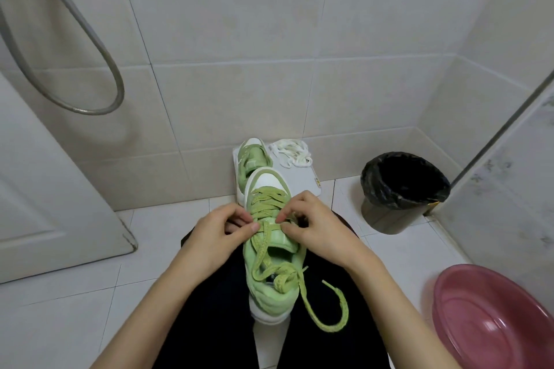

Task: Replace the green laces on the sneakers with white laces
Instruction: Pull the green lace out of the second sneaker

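On the lap, green sneaker (271,293) lies toe outward, left hand (221,232) and right hand (313,226) each with grip pinched on its green lace (267,198); white laces (291,152) sit beyond by second sneaker (251,156).

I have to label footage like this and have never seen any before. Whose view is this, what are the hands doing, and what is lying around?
There is no machine here. This is a single picture from a camera worn on a person's head, looking down at their own two bare hands. A green sneaker lies on their lap with its toe pointing away. The left hand and the right hand each pinch its green lace in their fingers, near the upper eyelets. The lace's loose ends trail past the heel. Farther off, a flat white board rests on the tiled floor and holds the second sneaker and a bundle of white laces. To the right stand a bin lined with a black bag and a pink basin.
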`<move>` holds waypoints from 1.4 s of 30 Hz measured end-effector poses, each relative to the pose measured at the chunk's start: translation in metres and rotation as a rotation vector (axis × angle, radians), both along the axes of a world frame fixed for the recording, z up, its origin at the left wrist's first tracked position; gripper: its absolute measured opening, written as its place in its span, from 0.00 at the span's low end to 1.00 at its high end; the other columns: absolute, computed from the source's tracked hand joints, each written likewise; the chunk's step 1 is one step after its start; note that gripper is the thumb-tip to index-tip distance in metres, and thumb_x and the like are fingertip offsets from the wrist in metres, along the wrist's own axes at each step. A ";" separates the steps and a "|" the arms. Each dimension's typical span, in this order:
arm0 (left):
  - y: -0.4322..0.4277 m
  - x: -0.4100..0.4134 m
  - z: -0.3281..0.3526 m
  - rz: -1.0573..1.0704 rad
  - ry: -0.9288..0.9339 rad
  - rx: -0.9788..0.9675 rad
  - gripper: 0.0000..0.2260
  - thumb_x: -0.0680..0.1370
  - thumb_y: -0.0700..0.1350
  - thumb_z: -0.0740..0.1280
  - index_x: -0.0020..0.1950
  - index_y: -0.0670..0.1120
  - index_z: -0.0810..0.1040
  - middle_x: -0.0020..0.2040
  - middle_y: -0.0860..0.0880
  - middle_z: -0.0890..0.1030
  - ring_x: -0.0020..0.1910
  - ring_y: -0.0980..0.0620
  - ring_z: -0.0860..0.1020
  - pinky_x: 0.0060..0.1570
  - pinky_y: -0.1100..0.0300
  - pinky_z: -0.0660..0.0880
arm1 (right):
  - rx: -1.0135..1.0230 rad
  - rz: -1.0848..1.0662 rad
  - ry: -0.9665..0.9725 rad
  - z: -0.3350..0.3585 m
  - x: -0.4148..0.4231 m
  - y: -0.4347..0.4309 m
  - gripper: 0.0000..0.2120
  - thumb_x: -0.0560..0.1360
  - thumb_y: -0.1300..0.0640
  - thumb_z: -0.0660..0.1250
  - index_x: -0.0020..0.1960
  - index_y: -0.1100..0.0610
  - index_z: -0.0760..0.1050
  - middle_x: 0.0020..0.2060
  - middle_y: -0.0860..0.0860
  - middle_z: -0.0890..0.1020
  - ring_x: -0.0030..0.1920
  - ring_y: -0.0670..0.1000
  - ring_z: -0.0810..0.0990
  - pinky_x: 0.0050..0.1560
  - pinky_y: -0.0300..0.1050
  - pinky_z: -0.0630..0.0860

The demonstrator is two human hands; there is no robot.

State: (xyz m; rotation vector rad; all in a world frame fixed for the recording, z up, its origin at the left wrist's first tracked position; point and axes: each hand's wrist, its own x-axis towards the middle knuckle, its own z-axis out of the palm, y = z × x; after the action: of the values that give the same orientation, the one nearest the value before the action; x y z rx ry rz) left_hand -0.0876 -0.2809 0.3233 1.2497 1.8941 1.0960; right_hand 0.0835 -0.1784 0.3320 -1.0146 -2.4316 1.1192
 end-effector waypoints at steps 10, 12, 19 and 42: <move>-0.008 -0.006 -0.004 -0.137 -0.032 -0.060 0.13 0.69 0.48 0.76 0.48 0.48 0.77 0.44 0.50 0.80 0.41 0.59 0.77 0.41 0.69 0.72 | -0.174 -0.062 0.197 -0.008 0.004 0.001 0.06 0.80 0.58 0.62 0.44 0.51 0.70 0.52 0.48 0.80 0.50 0.48 0.78 0.53 0.40 0.73; -0.008 -0.004 -0.004 -0.137 0.002 -0.059 0.13 0.69 0.48 0.76 0.48 0.48 0.76 0.45 0.49 0.80 0.42 0.58 0.77 0.41 0.68 0.72 | -0.205 -0.129 0.265 -0.013 0.004 -0.001 0.06 0.79 0.59 0.62 0.44 0.52 0.71 0.52 0.49 0.81 0.52 0.49 0.79 0.55 0.44 0.75; -0.009 -0.008 -0.005 -0.141 -0.185 -0.011 0.02 0.76 0.42 0.69 0.48 0.46 0.77 0.45 0.47 0.79 0.44 0.55 0.77 0.40 0.67 0.75 | -0.244 -0.082 0.283 -0.014 0.004 -0.001 0.05 0.76 0.60 0.67 0.43 0.53 0.75 0.51 0.48 0.80 0.52 0.51 0.78 0.56 0.44 0.74; 0.007 -0.037 -0.008 -0.305 -0.141 -0.021 0.08 0.79 0.35 0.62 0.41 0.43 0.69 0.26 0.56 0.66 0.26 0.58 0.61 0.26 0.67 0.59 | -0.029 0.000 0.178 -0.028 -0.001 -0.007 0.12 0.76 0.51 0.67 0.59 0.47 0.74 0.53 0.39 0.72 0.58 0.33 0.64 0.57 0.23 0.58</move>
State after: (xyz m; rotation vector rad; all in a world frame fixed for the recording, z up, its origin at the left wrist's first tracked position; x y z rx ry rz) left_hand -0.1251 -0.2744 0.3157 1.3586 1.5464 0.9714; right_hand 0.0826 -0.1853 0.3042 -0.8832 -2.2818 1.1935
